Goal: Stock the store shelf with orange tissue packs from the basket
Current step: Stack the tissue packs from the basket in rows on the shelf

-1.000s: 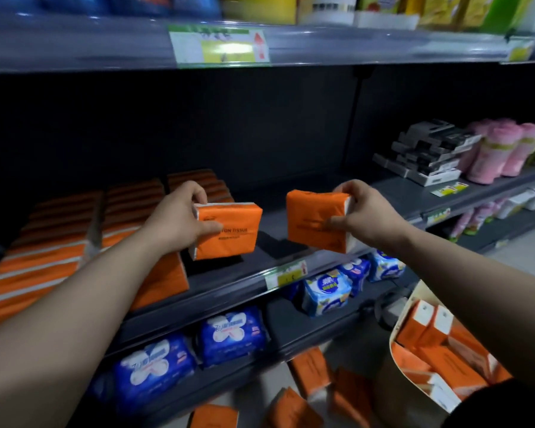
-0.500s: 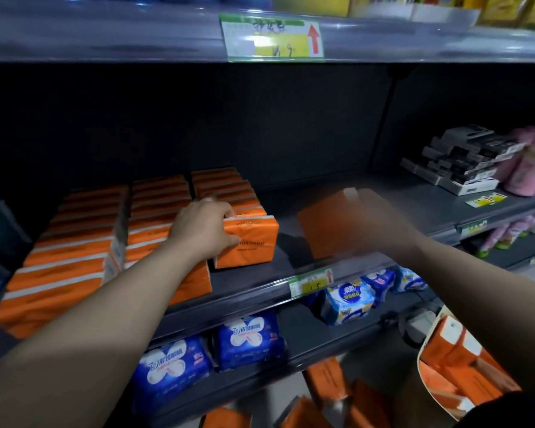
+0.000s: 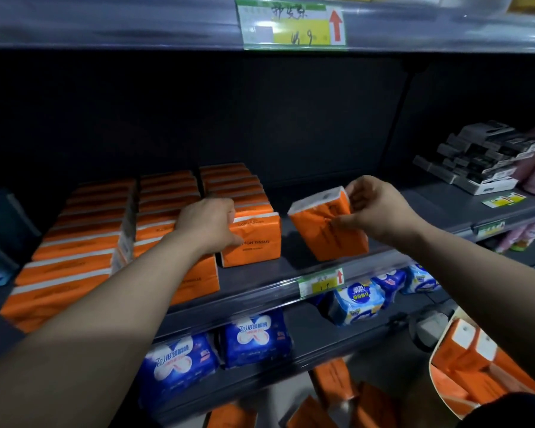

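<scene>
Head view, placed from the green-and-yellow paper price tag [image 3: 320, 282] clipped to the front edge of the dark grey metal shelf [image 3: 254, 288].

Up and left of the tag, the left hand [image 3: 207, 225] has its grip closed over the top left corner of an upright orange plastic-wrapped tissue pack [image 3: 255, 242]. That pack stands on the shelf at the front of the rows of orange tissue packs [image 3: 167, 202], which fill the shelf further left of the tag.

Straight above the tag, the right hand [image 3: 374, 208] pinches the right edge of a tilted orange tissue pack [image 3: 322, 233] between thumb and fingers. The pack's white end faces up and left, and its lower corner is low over the shelf - whether it touches, I cannot tell. The two held packs are near each other but apart.

Below and left of the tag, soft blue plastic packs [image 3: 254, 335] sit on the lower shelf. Down and right of it, a pale-rimmed basket [image 3: 432, 362] holds more orange packs [image 3: 473, 350], and loose orange packs on the floor [image 3: 334, 384] lie below the tag. Far up and right - a stack of flat black-and-white boxes [image 3: 482, 156].
</scene>
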`<state>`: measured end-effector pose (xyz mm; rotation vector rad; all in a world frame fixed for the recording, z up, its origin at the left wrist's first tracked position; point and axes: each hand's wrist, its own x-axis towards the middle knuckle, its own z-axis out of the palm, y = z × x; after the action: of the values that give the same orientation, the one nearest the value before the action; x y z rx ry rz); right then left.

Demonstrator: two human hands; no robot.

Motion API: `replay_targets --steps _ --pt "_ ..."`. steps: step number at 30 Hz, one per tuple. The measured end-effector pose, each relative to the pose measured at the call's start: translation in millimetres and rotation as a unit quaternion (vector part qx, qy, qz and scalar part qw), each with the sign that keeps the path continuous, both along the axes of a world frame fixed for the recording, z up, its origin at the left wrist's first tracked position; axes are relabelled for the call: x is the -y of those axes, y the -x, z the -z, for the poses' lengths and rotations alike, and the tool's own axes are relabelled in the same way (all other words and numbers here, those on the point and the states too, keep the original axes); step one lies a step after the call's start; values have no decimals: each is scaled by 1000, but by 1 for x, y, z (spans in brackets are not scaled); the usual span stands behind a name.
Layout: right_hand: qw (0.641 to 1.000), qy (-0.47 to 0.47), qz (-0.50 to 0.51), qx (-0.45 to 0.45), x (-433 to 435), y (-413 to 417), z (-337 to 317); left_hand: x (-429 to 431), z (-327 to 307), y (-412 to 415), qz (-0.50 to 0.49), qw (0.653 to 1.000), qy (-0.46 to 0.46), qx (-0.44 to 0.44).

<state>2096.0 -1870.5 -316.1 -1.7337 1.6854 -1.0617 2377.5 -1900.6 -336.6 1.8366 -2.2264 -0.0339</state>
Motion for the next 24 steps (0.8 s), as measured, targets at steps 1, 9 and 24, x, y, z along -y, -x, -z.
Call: replay_targets --steps 1,9,24 --pt "1000 3 -18 -3 -2 -3 -1 -1 -1 -3 8 1000 -12 -16" --pt "985 18 -152 -83 -20 -57 -4 -12 -9 -29 58 991 -29 -113" --pt "939 79 -155 -295 2 -134 32 -28 -8 -78 29 998 13 -60"
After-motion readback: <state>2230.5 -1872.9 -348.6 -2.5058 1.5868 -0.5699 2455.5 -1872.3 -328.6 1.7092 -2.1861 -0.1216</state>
